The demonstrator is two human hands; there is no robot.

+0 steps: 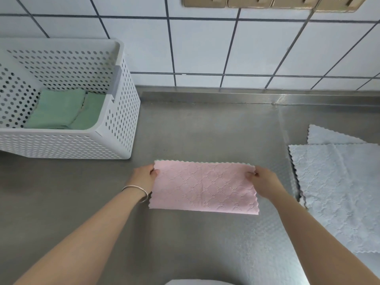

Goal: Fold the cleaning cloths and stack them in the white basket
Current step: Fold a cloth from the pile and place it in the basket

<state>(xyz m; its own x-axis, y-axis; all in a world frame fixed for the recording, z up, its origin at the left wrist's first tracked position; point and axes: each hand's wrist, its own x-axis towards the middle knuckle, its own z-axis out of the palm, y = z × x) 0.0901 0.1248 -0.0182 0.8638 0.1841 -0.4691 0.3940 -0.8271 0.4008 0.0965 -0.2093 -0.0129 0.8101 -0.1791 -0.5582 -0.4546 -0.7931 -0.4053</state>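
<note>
pink cloth (203, 188) long axis left-right, both hands pinching

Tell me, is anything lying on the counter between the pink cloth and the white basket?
No. In the head view, only bare steel counter separates the pink cloth from the white basket; the left hand pinches the cloth's near-left corner.

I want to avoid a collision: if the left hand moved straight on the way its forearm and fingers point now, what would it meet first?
The left hand points up and right, pinching the left end of the pink scalloped-edge cloth. Going straight on, it would first push into that cloth; beyond it lies bare steel countertop. Heights are hard to judge here.
</note>
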